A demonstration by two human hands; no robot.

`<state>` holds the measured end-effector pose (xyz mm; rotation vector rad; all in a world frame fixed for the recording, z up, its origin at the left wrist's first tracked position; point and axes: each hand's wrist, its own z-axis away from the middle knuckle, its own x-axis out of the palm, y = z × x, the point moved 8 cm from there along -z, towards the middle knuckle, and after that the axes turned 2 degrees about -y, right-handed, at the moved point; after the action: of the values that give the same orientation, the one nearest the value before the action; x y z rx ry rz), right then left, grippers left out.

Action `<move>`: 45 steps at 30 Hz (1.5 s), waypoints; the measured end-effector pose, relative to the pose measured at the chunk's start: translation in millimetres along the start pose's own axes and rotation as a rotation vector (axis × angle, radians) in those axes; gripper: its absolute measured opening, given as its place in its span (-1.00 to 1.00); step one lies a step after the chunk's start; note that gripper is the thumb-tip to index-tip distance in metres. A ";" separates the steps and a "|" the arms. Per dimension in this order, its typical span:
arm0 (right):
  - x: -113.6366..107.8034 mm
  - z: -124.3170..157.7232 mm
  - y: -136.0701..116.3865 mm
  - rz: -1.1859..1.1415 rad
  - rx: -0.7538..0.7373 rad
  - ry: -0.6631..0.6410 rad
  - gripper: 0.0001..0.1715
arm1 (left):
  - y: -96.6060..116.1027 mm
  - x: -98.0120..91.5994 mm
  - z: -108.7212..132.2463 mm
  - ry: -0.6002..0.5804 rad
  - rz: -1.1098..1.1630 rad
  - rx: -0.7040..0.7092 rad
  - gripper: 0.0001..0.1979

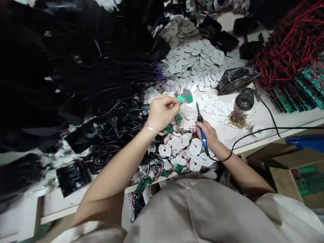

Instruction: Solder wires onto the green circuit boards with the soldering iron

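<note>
My right hand [209, 133] is closed around the blue handle of a soldering iron [203, 135], its dark tip angled up and away from me. My left hand [163, 110] has thumb and forefinger pinched together beside a small green circuit board [188, 97] with thin red wires. What sits in that pinch, if anything, is too small to make out. Below the hands, white round-cornered plates [181, 143] with holes lie in a loose heap, mixed with red wires and little green boards.
A large pile of white plates [194, 60] spreads behind the hands. On the right are a black fan [236, 81], a dark cup-like container [244, 99], small brass-coloured parts [237, 118] and circuit boards with red wires [291, 91]. Black cables [113, 135] crowd the left; the iron's cord [253, 131] crosses the right side.
</note>
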<state>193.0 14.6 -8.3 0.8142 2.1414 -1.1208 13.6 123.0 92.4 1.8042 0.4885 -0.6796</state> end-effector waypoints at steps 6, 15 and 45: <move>-3.0 -1.8 -5.3 0.049 -0.024 0.036 -0.69 | 6.7 63.8 14.8 -0.159 -0.499 0.246 -0.75; -3.9 -5.0 -5.7 -0.009 0.015 0.036 -0.70 | 3.9 87.3 43.0 -0.346 -0.560 0.406 -0.78; -12.3 23.7 57.9 -1.002 0.785 0.142 -0.73 | -5.5 101.0 40.3 -0.522 -0.489 0.334 -0.79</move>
<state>248.5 18.0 -39.5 0.0137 2.2346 -2.5596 77.5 86.7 12.0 1.7214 0.4789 -1.5982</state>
